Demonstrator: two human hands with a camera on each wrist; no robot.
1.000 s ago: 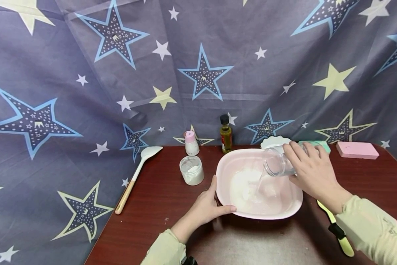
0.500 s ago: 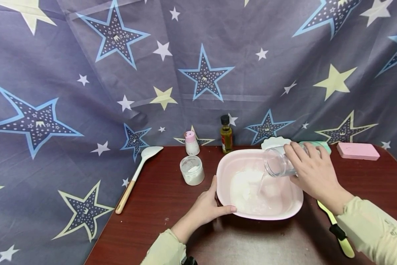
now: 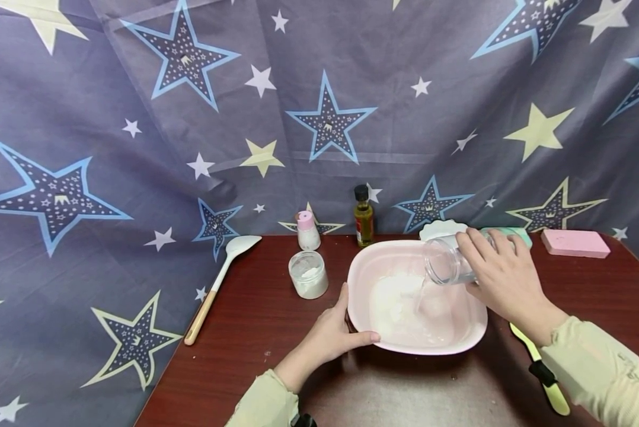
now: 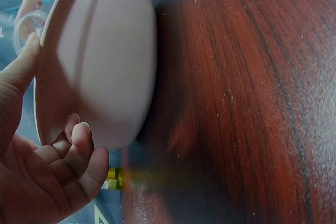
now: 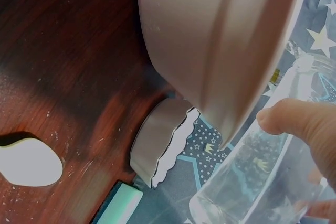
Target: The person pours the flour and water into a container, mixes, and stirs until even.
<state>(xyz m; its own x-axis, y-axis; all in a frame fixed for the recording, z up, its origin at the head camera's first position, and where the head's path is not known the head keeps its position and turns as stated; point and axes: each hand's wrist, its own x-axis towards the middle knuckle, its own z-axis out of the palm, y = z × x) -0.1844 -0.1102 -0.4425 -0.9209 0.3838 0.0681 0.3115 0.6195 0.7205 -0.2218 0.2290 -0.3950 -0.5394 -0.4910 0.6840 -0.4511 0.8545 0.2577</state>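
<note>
Glass jar (image 3: 446, 261), clear and tipped nearly level over the pink bowl (image 3: 362, 279), is being gripped by the right hand (image 3: 503, 279), fingers curling round its body, and is sending a thin stream of water onto the white powder (image 3: 399, 302) inside. Left hand (image 3: 332, 335) is clasping the bowl's near rim, thumb lying along the edge, steadying it on the dark wooden table (image 3: 245, 356). Tipping further could be risky: water might splash over the rim, or the smooth jar might slip.
</note>
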